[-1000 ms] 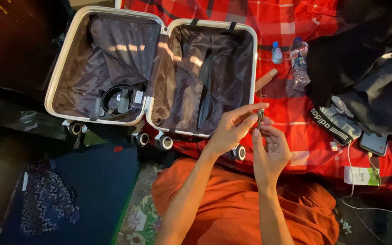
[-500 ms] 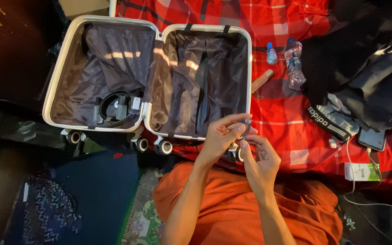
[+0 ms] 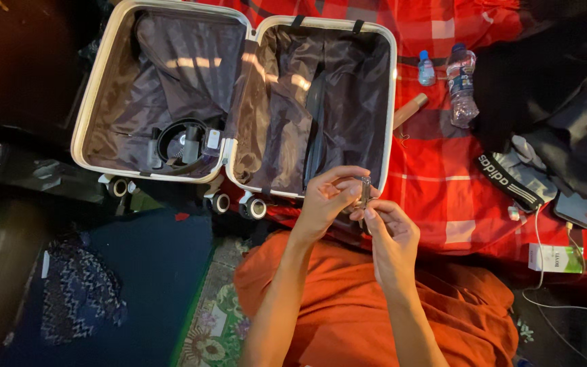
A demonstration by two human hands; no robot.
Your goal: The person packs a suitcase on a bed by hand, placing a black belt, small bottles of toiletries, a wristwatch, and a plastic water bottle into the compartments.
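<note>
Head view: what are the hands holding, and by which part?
A small slim metallic object, pinched between both hands: left hand fingertips at its upper part, right hand fingertips at its lower end. What it is cannot be told.

Item: we hold a small, slim metal object [image 3: 364,191], too small to identify.
Pose: roughly upright.
Hold: we pinch it between both hands' fingertips.
Place: just over the open suitcase's near rim [image 3: 273,191].

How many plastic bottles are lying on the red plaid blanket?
2: a small bottle with a blue cap just right of the open suitcase, and a larger clear bottle beside it, nearer the dark clothes. More could be hidden under those.
</note>
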